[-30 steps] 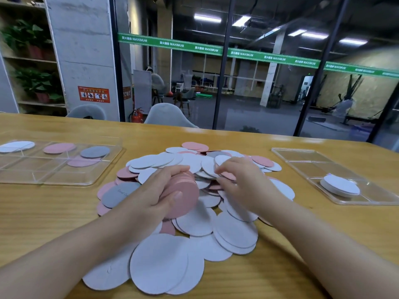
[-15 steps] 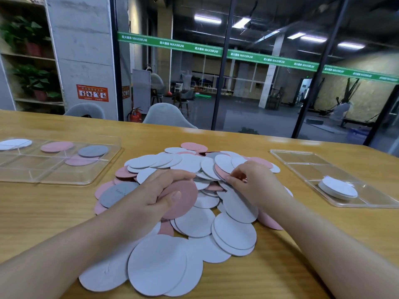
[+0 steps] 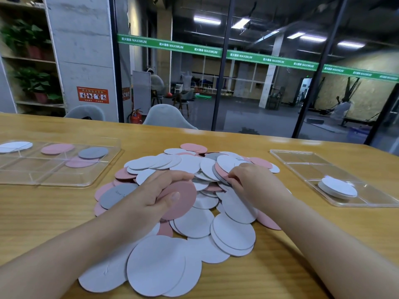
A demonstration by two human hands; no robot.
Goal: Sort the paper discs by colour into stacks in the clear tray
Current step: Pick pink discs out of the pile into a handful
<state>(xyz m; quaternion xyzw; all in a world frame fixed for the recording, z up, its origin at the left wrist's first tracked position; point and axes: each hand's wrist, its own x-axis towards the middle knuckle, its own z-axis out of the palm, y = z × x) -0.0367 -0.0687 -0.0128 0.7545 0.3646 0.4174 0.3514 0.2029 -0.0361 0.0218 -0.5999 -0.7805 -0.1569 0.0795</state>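
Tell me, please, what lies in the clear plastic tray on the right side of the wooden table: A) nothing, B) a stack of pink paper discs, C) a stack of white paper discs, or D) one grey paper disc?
C: the clear plastic tray on the right holds only a stack of white paper discs, in its near part.

Two bare, sleeveless forearms

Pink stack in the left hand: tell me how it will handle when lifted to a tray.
The pink stack looks thin and flat, so probably light. The left hand grips it only between thumb and fingers, so loose discs may slide or fan apart. Being round sheets, they seem unlikely to roll when laid flat.
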